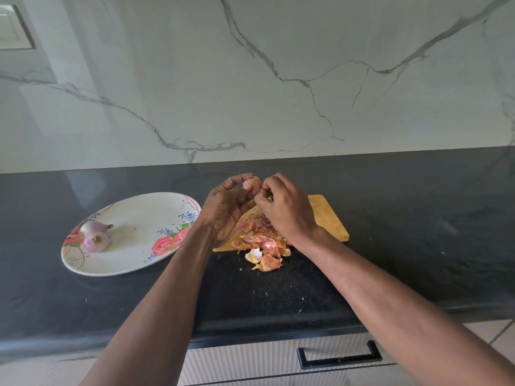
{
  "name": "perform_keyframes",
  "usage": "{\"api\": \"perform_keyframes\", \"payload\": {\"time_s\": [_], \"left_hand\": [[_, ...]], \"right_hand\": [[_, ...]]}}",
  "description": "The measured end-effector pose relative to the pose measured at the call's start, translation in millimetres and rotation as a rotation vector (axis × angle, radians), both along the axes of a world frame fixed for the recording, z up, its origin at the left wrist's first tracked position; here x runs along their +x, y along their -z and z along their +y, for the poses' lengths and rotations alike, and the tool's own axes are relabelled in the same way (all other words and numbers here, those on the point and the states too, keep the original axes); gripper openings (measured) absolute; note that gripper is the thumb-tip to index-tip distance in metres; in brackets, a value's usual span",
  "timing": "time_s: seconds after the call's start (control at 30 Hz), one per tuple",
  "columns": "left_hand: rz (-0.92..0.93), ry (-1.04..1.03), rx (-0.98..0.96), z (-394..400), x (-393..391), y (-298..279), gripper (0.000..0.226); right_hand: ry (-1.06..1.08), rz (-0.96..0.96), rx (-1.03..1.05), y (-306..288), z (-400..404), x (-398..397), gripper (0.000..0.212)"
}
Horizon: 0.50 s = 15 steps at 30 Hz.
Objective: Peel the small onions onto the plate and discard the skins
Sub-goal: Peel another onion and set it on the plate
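My left hand (227, 207) holds a small onion (250, 183) up above the wooden cutting board (330, 218). My right hand (284, 207) pinches a strip of skin on that onion, fingertips touching it. A heap of orange-pink onion skins (263, 243) lies below the hands, spilling off the board's near edge onto the black counter. To the left, an oval floral plate (133, 254) holds two small purple onions (96, 235) at its left end.
The black stone counter (418, 232) runs to a marble backsplash behind. Small skin flecks dot the counter near its front edge. A white drawer with a black handle (338, 356) sits below. A wall switch plate (14, 29) is at the upper left.
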<state>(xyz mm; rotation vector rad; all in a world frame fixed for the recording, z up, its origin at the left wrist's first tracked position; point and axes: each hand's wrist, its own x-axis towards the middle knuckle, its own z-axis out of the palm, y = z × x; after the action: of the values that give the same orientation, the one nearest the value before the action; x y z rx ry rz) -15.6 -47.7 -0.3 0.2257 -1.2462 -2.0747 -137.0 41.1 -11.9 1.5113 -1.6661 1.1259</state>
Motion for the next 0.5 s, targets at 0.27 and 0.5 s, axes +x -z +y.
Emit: {"api": "perform_keyframes", "payload": {"time_s": [0.27,0.5], "left_hand": [[-0.026,-0.005,0.014,-1.9,-0.2,2.1,0.014],[-0.04,0.025,0.056,3.0,0.6,-0.9,0.013]], "right_hand": [[0.011,0.041,0.011,-1.7,-1.1,6.3,0.016],[-0.03,-0.129,0.023,-3.1,1.2,4.6,0.018]]}}
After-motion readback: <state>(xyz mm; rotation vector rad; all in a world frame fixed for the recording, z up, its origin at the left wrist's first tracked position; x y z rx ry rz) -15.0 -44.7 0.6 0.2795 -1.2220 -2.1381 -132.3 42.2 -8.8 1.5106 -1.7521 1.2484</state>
